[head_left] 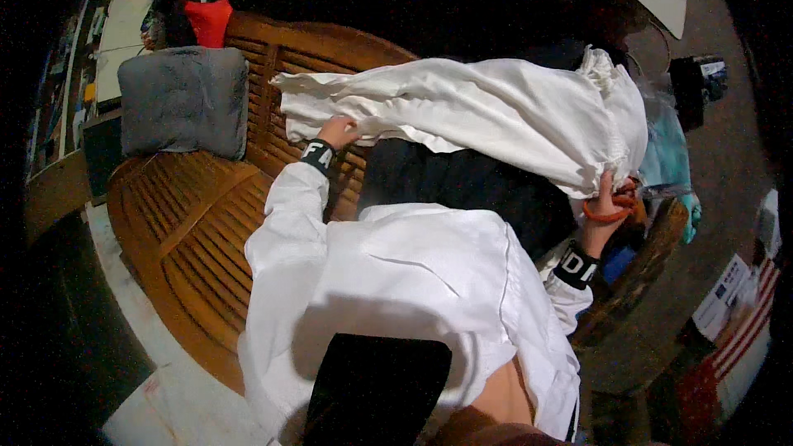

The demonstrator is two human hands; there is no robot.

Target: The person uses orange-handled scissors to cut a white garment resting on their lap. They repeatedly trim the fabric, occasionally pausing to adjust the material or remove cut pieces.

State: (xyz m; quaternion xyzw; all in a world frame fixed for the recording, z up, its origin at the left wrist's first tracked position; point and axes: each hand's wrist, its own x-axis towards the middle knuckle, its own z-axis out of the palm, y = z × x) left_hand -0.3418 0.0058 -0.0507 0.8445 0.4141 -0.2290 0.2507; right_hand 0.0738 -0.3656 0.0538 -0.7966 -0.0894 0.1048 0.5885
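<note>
A long white garment (487, 103) is stretched sideways across my lap, with a gathered, elastic-looking band at its right end. Whether it is trousers or a skirt I cannot tell. My left hand (337, 130) pinches the near edge of its narrower left end. At the lower corner of the gathered end, my right hand (610, 202) is closed on the fabric, and an orange-red band circles that wrist. Beneath the cloth, my dark trousers (446, 182) show in part. Both my arms are in white sleeves with black cuffs.
I sit on a brown slatted wooden bench (198, 239). A grey cushion (183, 101) and a red cloth (209, 21) are at its left. Clear and teal plastic bags (665, 153) lie beyond my right hand. A dark box (698, 87) and a striped package (743, 330) stand farther right.
</note>
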